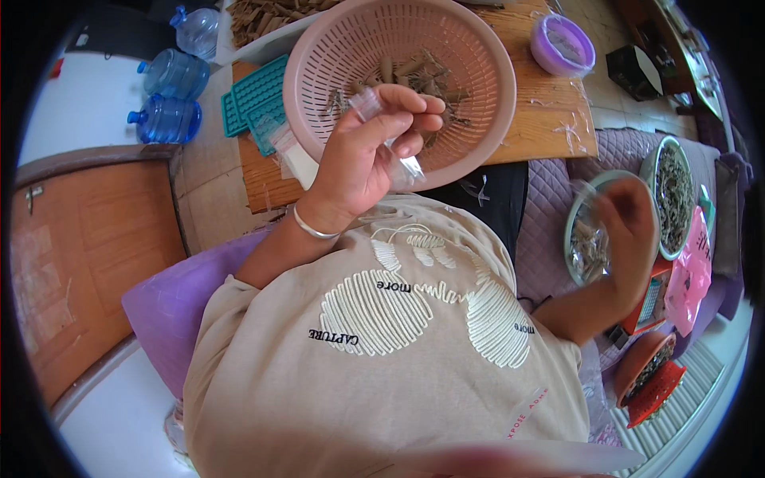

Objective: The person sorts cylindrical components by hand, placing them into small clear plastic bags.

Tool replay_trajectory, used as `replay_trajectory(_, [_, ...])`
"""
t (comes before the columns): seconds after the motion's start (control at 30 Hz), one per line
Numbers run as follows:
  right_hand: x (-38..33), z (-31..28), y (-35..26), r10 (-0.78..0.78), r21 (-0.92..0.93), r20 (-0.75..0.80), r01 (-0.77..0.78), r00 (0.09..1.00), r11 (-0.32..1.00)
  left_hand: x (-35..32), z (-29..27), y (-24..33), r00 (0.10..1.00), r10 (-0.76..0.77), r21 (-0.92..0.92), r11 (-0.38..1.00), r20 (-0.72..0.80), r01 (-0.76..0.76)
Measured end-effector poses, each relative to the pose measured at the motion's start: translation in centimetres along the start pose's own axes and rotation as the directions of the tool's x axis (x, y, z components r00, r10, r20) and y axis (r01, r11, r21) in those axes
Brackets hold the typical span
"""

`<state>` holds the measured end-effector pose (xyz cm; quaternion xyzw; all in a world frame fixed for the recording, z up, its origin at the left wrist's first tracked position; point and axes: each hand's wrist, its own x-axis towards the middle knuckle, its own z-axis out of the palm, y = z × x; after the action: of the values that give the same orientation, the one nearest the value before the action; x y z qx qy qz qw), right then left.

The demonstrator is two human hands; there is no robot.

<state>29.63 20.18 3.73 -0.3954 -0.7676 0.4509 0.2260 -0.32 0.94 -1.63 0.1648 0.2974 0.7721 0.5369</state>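
Observation:
My left hand [362,155], with a light bangle at the wrist, is raised over the near rim of a pink slotted basket [496,119]. Its fingers are curled around small clear plastic bags [408,169], whose ends stick out at the palm and by the index finger. Rolled brown pieces and dry plant bits [410,76] lie in the basket. On my right, my right hand [633,219] is over a pale green basin [572,247] holding clear packets [590,235]. Motion smears its fingers, and I cannot make out whether a packet is in them.
The basket stands on a wooden table [542,119] beside teal moulded trays [267,103] and a purple tub [562,48]. A second green basin [673,191] of dried material, a pink bag [689,279] and a red basket [657,394] are at right. Blue water bottles [171,119] stand far left.

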Motion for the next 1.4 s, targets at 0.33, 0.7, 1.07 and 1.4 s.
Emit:
replay_trajectory(0.33, [0.8, 14.2, -6.5, -0.306, 0.069, 0.172, 0.298, 0.936, 0.952, -0.4, 0.8, -1.2, 0.999, -0.027, -0.141, 0.99, -0.041, 0.021])
replay_trajectory(0.7, [2.4, 20.3, -6.1, -0.103, 0.544, 0.377, -0.13, 0.921, 0.829, -1.9, 0.7, 0.2, 0.995, 0.051, -0.075, 0.996, -0.081, -0.057])
replay_trajectory(1.07, [2.2, 21.0, -5.4, -0.116, 0.591, 0.227, -0.042, 0.967, 0.805, -1.5, 0.2, 1.4, 0.958, 0.188, -0.078, 0.975, -0.216, -0.209])
replay_trajectory(1.4, [1.9, 20.2, -5.3, -0.343, 0.216, 0.01, 0.332, 0.939, 0.918, -2.4, 0.7, 1.6, 0.958, 0.186, 0.479, 0.876, -0.219, -0.06])
